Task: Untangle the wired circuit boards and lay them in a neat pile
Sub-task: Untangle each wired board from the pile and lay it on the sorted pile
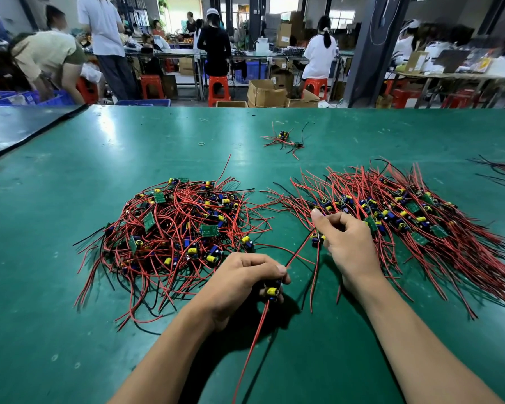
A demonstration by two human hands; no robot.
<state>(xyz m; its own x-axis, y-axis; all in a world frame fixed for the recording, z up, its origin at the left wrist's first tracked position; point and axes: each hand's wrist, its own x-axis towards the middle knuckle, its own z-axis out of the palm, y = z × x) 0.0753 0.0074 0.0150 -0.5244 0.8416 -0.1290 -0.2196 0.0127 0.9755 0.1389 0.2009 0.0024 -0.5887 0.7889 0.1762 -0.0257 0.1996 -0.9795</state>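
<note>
- The left hand (245,282) is nearest, its fingers curled round a small circuit board (273,291) with a yellow capacitor. One red wire (252,342) from this board trails down toward the camera.
- The right hand (346,243) lies just beyond, thumb raised and fingers curled. It pinches a second board (318,239) at its left side, and that board's red leads hang toward the near edge.
- Left of both hands, a tangled heap (172,225) of boards with red and black wires lies on the green table (41,345).
- On the right, touching the right hand, is a combed pile (414,217). Its boards run in a band and its wires fan out the same way.
- Farther back, a small cluster (286,139) of wired boards lies apart, with a rubber ring (201,144) to its left.
- Beyond the table, people work at benches among orange stools (219,88) and cardboard boxes (266,93).
</note>
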